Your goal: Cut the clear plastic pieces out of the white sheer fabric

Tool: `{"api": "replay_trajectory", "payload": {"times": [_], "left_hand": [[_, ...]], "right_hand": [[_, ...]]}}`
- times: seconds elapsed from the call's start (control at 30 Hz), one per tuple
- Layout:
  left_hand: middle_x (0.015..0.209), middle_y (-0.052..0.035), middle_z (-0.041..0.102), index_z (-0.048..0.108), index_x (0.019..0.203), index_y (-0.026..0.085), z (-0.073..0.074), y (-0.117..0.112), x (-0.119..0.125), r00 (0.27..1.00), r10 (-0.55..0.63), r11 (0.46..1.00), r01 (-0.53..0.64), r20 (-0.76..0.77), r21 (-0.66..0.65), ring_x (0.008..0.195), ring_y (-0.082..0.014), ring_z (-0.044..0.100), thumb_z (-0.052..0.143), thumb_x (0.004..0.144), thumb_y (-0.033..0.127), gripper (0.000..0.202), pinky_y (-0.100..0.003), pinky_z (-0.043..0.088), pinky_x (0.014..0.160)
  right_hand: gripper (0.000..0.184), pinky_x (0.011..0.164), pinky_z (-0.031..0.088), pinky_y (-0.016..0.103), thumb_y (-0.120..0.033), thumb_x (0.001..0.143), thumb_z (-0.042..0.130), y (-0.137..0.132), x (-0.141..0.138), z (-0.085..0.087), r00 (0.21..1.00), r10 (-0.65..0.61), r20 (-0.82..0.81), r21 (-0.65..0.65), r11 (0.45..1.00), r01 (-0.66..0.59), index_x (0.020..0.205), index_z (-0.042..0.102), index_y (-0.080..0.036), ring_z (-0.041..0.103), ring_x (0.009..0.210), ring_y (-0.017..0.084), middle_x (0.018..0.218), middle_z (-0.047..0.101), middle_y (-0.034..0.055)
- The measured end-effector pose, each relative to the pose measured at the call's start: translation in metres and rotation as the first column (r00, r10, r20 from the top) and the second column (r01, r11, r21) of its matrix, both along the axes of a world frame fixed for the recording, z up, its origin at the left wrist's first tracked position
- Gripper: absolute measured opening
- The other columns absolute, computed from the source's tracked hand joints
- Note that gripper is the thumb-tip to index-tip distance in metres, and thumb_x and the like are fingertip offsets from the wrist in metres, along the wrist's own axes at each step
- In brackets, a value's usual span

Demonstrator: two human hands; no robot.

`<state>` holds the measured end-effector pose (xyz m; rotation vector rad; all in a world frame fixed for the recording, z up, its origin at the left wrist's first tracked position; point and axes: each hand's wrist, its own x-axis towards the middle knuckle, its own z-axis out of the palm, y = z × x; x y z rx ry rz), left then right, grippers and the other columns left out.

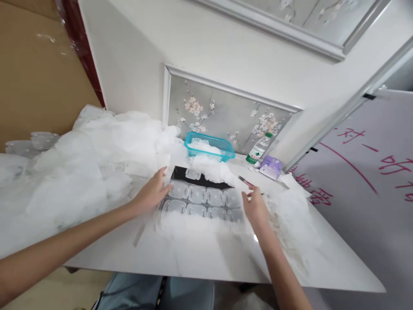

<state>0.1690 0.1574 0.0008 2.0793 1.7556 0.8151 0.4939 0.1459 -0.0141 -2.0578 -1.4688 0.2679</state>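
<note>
White wall; framed blossom picture (pixel 222 116) standing behind a white tabletop (pixel 206 260). Clear plastic pieces (pixel 197 194), centre of frame, lie in two rows of four on a black board (pixel 179 173); a lone piece (pixel 192 174) sits above them. Progress, judged: partway. Two rows laid out, third apparently just begun; loose stock remains in the whitish heap (pixel 106 146) at left. Near edge blurred. Left hand (pixel 155 191): beside the board's left edge, thumb and fingers apart, no grip seen. Right hand (pixel 256 207): just beside the right edge, fingers curled, narrow gap; cannot tell whether it holds the slender tool (pixel 244 180) beyond.
</note>
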Motion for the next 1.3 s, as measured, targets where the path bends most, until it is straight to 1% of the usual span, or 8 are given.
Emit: {"api": "replay_trajectory", "payload": {"times": [0.07,0.2,0.4,0.53,0.83,1.03,1.17,1.3], "left_hand": [[0.139,-0.0202,0.044,0.035,0.136,0.011,-0.025,-0.002,0.007,0.997,-0.037,0.998,0.04,-0.062,0.047,0.124,-0.0327,0.046,0.047,0.084,0.041,0.062,-0.05,0.034,0.102],[0.148,-0.009,0.035,0.036,0.14,0.02,-0.051,-0.012,0.023,0.844,-0.392,0.909,0.416,-0.366,-0.013,0.137,-0.027,0.029,0.034,0.093,0.043,0.052,-0.048,0.021,0.111],[0.154,-0.0026,0.018,0.019,0.147,0.031,-0.051,-0.024,0.007,0.701,-0.611,0.783,0.605,-0.368,-0.148,0.141,-0.0282,0.017,0.035,0.091,0.055,0.063,-0.046,0.02,0.113],[0.154,0.0002,0.017,0.012,0.147,0.036,-0.045,-0.042,-0.016,0.674,-0.631,0.765,0.624,-0.383,-0.162,0.141,-0.0284,0.02,0.04,0.089,0.057,0.068,-0.042,0.022,0.112],[0.147,0.0055,0.036,0.024,0.144,0.037,-0.051,-0.064,-0.039,0.632,-0.572,0.759,0.649,-0.523,-0.046,0.133,-0.0174,0.039,0.04,0.094,0.044,0.054,-0.031,0.026,0.111],[0.12,0.0007,0.066,0.054,0.125,0.03,-0.054,-0.053,-0.052,0.625,-0.511,0.673,0.718,-0.59,0.178,0.109,-0.0142,0.06,0.036,0.095,0.019,0.037,-0.026,0.041,0.098],[0.09,-0.002,0.071,0.061,0.103,0.022,-0.011,-0.048,-0.037,0.802,-0.456,0.708,0.59,-0.386,0.388,0.082,-0.0153,0.064,0.044,0.092,0.025,0.021,-0.024,0.048,0.076],[0.075,0.0006,0.066,0.061,0.089,0.02,0.045,-0.027,-0.012,0.972,-0.231,0.921,0.235,-0.049,0.309,0.067,-0.0139,0.06,0.036,0.093,0.037,0.031,-0.022,0.045,0.063]], "right_hand": [[0.045,0.088,0.041,0.041,-0.034,0.087,0.041,0.002,-0.01,-0.02,0.999,0.014,0.042,0.003,1.0,-0.014,0.121,0.046,-0.007,0.052,0.11,0.033,0.117,0.057,0.0214],[0.055,0.109,0.026,0.042,-0.041,0.092,0.032,-0.009,-0.047,-0.039,0.949,0.27,0.16,-0.015,0.962,-0.271,0.132,0.041,-0.004,0.034,0.132,0.029,0.138,0.043,0.0206],[0.085,0.115,0.005,0.051,-0.068,0.083,0.035,-0.021,-0.058,-0.035,0.666,0.741,0.085,-0.38,0.642,-0.666,0.149,0.012,-0.019,-0.001,0.144,0.027,0.156,0.005,0.0033],[0.086,0.116,0.007,0.049,-0.073,0.079,0.038,-0.038,-0.029,-0.03,0.592,0.803,0.068,-0.441,0.557,-0.704,0.148,0.013,-0.03,0.0,0.144,0.025,0.155,0.001,-0.0009],[0.052,0.114,0.018,0.051,-0.052,0.093,0.032,-0.072,0.019,-0.038,0.634,0.765,0.111,-0.388,0.621,-0.681,0.143,0.027,-0.038,0.014,0.142,0.021,0.154,0.015,-0.0004],[0.031,0.102,0.041,0.047,-0.03,0.095,0.038,-0.084,0.035,-0.056,0.727,0.617,0.3,-0.015,0.765,-0.643,0.111,0.063,-0.021,0.057,0.116,0.023,0.121,0.063,0.0094],[0.022,0.07,0.053,0.027,-0.025,0.092,0.042,-0.085,0.026,-0.025,0.869,0.398,0.295,0.325,0.813,-0.483,0.09,0.062,-0.018,0.067,0.078,0.017,0.085,0.071,0.0062],[0.022,0.062,0.047,0.022,-0.034,0.088,0.051,-0.056,0.019,0.03,0.948,0.251,0.197,0.444,0.839,-0.314,0.076,0.061,-0.019,0.063,0.065,0.014,0.071,0.068,0.0024]]}}
